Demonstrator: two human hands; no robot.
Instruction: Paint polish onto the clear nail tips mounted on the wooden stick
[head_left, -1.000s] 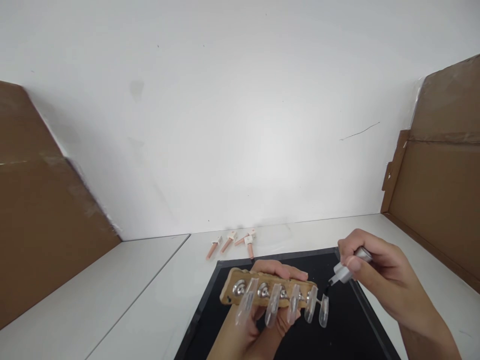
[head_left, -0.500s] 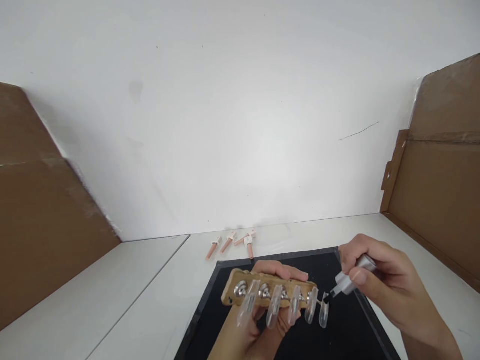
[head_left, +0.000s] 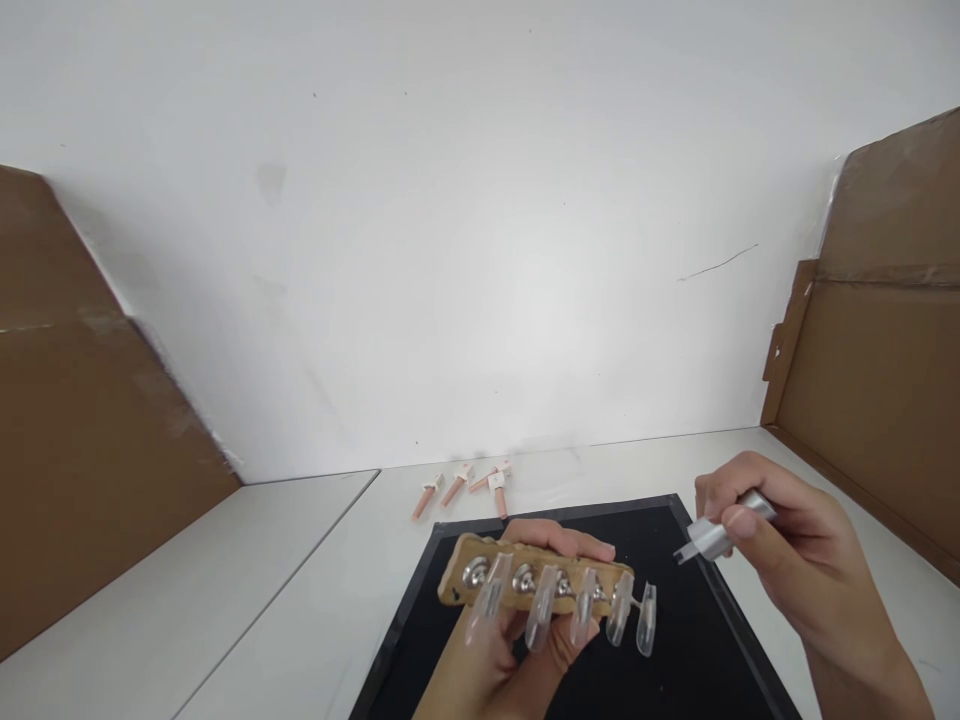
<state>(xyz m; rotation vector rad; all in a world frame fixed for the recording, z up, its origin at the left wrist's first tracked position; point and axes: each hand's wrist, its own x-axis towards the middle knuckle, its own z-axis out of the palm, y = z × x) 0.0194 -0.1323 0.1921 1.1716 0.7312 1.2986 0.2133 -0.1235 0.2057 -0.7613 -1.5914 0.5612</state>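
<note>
My left hand point(head_left: 555, 550) grips a wooden nail display stand point(head_left: 459, 568) from behind and below, fingers over its top edge. Metal studs run along the stand's front. Several clear false nail tips point(head_left: 541, 608) stick out in a row in front of it; the rightmost nail tip point(head_left: 646, 620) sits just past the stand's right end. A silver-handled brush point(head_left: 709, 538) is pinched between thumb and fingers of my right hand point(head_left: 787, 545). Its short tip points down and left, apart from the rightmost nail tip.
Below my hands lies a black mat point(head_left: 660, 540) with a grey border on the white table point(head_left: 300, 590). Several small pink-handled pieces with white heads point(head_left: 499, 495) lie behind it. Cardboard panels point(head_left: 877, 400) stand on both sides, a white wall point(head_left: 480, 250) behind.
My right hand has drawn the brush up and right, off the rightmost nail tip. The stand in my left hand has shifted slightly left.
</note>
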